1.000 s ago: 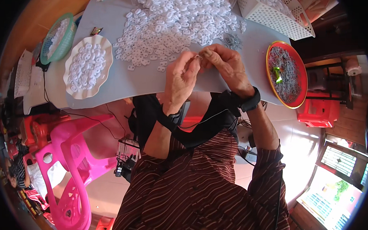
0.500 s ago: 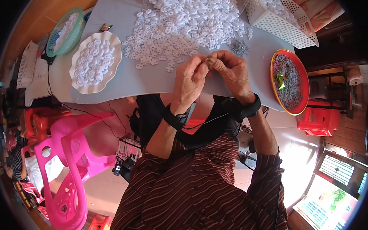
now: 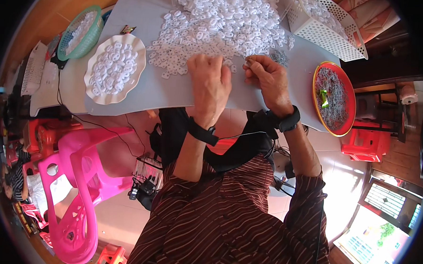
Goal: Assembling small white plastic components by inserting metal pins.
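Note:
A large spread of small white plastic pieces with holes [image 3: 177, 59] covers the far middle of the grey table [image 3: 152, 91]. At its near edge is my left hand [image 3: 208, 87], back up, with the fingers curled down. Its fingertips are hidden, so what they hold, if anything, does not show. My right hand [image 3: 271, 85] is up beside it, thumb and forefinger pinched together at the left. Something small and dark at that pinch is too tiny to name. Just beyond the right hand lies a little heap of thin grey metal pieces [image 3: 279, 57].
A scalloped white plate [image 3: 93, 75] of white pieces stands left, near a green basket [image 3: 85, 45]. On the right are a red, gold-rimmed tray [image 3: 349, 107] of grey metal pieces and a perforated white basket [image 3: 315, 36]. Pink chair [image 3: 93, 221] at lower left.
My hands were together, fingertips touching, over the table's near part. They have parted: the left has turned back up and moved left toward the white pieces, while the right stays close to its place.

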A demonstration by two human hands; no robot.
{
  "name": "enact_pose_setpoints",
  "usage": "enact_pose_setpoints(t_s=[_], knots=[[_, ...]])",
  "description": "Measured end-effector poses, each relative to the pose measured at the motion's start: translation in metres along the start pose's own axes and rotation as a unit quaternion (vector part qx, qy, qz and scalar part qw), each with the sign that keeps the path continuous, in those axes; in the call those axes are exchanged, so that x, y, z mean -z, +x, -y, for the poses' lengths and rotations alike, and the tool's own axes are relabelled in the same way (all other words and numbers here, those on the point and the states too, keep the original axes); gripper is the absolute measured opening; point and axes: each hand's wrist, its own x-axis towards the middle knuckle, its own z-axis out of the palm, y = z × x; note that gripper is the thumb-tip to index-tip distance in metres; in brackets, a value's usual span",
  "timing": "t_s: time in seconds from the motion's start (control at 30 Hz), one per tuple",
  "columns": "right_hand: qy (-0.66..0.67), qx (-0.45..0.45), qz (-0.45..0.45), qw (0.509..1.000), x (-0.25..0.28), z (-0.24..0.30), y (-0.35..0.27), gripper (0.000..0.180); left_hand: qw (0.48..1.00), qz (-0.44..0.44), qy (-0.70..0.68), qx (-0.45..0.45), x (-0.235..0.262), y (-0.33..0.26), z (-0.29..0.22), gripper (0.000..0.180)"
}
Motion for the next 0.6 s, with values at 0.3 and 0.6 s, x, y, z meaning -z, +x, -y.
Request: enact_pose_setpoints(t_s=[0.3, 0.6], knots=[[0.012, 0.040, 0.049, 0.998, 0.002, -0.005, -0.005, 0.021, 0.993, 0.051, 0.108, -0.013, -0.010, 0.000, -0.001, 0.020], [0.057, 0.089, 0.031, 0.994, 0.007, -0.010, -0.009, 0.021, 0.875, 0.075, -0.410, 0.246, 0.004, -0.001, -0.017, 0.022]])
